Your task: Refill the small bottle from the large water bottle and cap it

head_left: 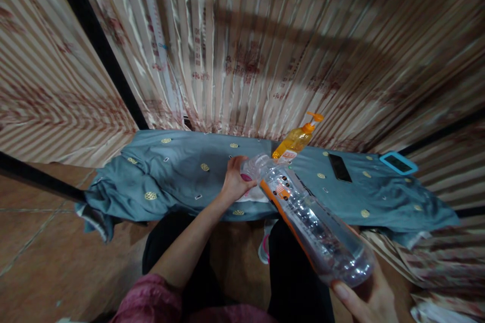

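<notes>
A large clear plastic bottle [314, 222] with an orange and grey label lies slantwise across the view, its narrower end toward the upper left. My right hand [373, 298] is closed around its base at the lower right. At the bottle's other end, my left hand [235, 181] grips a small clear container [252, 167] with a pink part near my fingers. The container meets or overlaps the bottle's narrow end; whether they touch I cannot tell. Just behind them stands a pump bottle [293, 142] of yellow-orange liquid with an orange pump head.
A grey-blue cloth [182, 171] with yellow pineapple prints covers the narrow table. Toward the right lie a black phone [340, 168] and a blue-framed device [399, 162]. Printed, pleated sheeting [242, 60] hangs behind, with dark poles [98, 45] at the sides.
</notes>
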A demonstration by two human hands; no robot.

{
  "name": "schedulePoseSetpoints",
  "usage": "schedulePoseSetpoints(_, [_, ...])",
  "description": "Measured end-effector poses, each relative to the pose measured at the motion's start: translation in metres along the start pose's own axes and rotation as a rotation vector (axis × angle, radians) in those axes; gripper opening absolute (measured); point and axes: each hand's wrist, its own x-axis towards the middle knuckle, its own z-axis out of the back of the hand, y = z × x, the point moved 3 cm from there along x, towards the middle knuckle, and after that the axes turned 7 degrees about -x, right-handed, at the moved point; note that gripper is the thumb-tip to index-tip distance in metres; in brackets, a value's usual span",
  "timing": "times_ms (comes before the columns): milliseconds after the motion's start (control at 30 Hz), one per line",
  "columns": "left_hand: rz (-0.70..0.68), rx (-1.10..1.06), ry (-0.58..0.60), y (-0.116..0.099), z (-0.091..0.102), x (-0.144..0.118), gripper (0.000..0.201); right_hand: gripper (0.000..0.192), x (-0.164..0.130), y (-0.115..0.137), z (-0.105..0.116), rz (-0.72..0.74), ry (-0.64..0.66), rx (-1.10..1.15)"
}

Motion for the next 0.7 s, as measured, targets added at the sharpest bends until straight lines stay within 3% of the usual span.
schedulePoseSetpoints(67, [0.001,0.006,-0.005,0.0,0.001,0.0,0.074,0.087,0.001,-0.002,0.0,0.012,0.016,0.005])
schedulePoseSetpoints(167, [0.005,0.011,-0.004,-0.001,0.001,-0.001,0.074,0.082,-0.001,-0.007,0.004,-0.053,-0.135,0.041])
schedulePoseSetpoints(233, [0.005,0.015,0.0,-0.002,0.002,0.0,0.072,0.075,-0.001,-0.012,0.006,-0.013,-0.094,-0.006])
schedulePoseSetpoints(267, [0.005,0.017,0.003,-0.003,0.002,0.0,0.071,0.072,-0.001,-0.015,0.005,0.026,-0.015,-0.044])
schedulePoseSetpoints(333, [0.004,0.023,0.01,-0.005,0.003,0.0,0.07,0.066,-0.002,-0.021,0.006,0.05,-0.027,-0.082])
schedulePoseSetpoints(500, [0.015,0.042,0.02,-0.005,0.004,0.0,0.068,0.076,-0.004,-0.023,0.002,0.016,-0.163,-0.029])
schedulePoseSetpoints(600, [0.03,0.048,0.018,-0.005,0.004,-0.001,0.069,0.07,0.004,-0.025,0.006,0.106,-0.047,-0.133])
schedulePoseSetpoints(700, [0.037,0.054,0.015,-0.006,0.004,-0.001,0.069,0.067,0.011,-0.036,0.018,0.109,-0.056,-0.166])
